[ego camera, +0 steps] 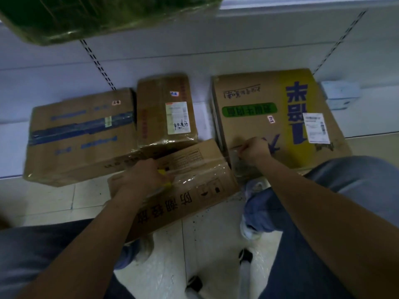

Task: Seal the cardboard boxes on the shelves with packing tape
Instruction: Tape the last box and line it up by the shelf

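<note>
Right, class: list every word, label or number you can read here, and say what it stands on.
"防潮轻放": side of the tilted front cardboard box.
Large blue characters on the yellow-striped box: upside down, not surely readable.
Green banner and handwriting on it: blurred.
White shipping labels on the middle box and yellow-striped box: too small.
Blue print on the blue-taped box: blurred.

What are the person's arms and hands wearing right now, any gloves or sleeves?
No gloves show: the left hand and right hand are bare, and both forearms are uncovered as far as the frame edge, so no sleeve is visible. No watch, ring or wristband can be made out, though the picture is dim and somewhat blurred. Blue jeans cover the legs.
</note>
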A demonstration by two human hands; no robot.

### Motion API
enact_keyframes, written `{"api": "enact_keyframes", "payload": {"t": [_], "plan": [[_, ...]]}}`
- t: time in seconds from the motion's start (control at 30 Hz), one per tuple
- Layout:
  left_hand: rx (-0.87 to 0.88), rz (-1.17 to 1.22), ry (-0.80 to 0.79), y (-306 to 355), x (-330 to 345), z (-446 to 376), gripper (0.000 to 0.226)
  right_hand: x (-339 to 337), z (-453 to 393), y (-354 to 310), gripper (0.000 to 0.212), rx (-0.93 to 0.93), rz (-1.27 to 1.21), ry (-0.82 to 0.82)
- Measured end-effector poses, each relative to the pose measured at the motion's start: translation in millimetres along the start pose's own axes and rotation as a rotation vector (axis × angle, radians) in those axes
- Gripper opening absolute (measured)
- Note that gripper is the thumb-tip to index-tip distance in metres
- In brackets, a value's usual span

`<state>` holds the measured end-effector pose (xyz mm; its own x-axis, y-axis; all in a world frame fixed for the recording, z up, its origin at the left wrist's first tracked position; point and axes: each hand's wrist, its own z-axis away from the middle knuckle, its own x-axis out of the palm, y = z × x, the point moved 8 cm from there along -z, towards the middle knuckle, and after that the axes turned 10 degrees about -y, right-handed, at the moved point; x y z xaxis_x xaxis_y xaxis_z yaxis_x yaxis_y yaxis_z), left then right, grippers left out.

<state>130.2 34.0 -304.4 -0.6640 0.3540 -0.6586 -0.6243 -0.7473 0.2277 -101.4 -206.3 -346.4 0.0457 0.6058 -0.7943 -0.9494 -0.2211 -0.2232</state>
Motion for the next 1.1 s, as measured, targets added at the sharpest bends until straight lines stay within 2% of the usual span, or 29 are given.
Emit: {"api": "enact_keyframes", "payload": {"t": [0.07,0.23,0.4,0.57,0.8,0.97,1.1], "plan": [[-0.020,-0.026,-0.006,3,2,-5,0.052,6,-2,4,0.028,0.023,-0.031,-0.012],[-0.042,-0.131,-0.021,-7,4,-6,0.058,23,-4,-9,0.023,-0.032,-0.078,-0.031],[-0.040,-0.024,-0.033,-26,5,5,0.054,52,-5,-20,0.015,-0.070,-0.120,-0.142],[-0.081,-0.016,-0.032,-37,7,1,0.061,63,-11,-20,0.010,-0.048,-0.171,-0.073],[-0.058,0.065,-0.025,-44,7,-5,0.057,78,-5,-45,0.020,-0.091,0.017,-0.092],[-0.030,0.093,-0.080,-45,7,-8,0.060,72,2,-57,0.018,-0.122,0.195,0.009],[-0.027,0.069,-0.088,-46,8,-9,0.059,48,24,-64,0.013,-0.166,0.103,0.213]]}}
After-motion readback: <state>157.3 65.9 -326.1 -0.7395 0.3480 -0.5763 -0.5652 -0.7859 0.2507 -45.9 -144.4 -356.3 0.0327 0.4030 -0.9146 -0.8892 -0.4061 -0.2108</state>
